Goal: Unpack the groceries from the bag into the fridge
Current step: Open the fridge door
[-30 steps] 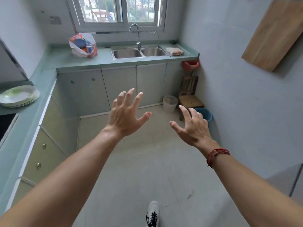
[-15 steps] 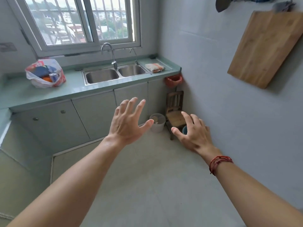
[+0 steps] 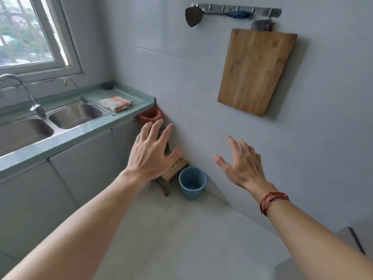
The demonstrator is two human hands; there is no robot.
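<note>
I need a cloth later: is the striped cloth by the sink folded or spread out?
Folded: the striped cloth lies as a compact layered bundle on the counter beside the sink.

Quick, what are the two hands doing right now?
Left hand: open, fingers spread, holding nothing.
Right hand: open, fingers spread, holding nothing.

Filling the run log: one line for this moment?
left hand open, empty | right hand open, empty | grocery bag out of view

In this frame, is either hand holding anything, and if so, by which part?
Nothing is held. The left hand and the right hand are both spread open in the air in front of the person, touching nothing. No grocery bag is in view.
</note>
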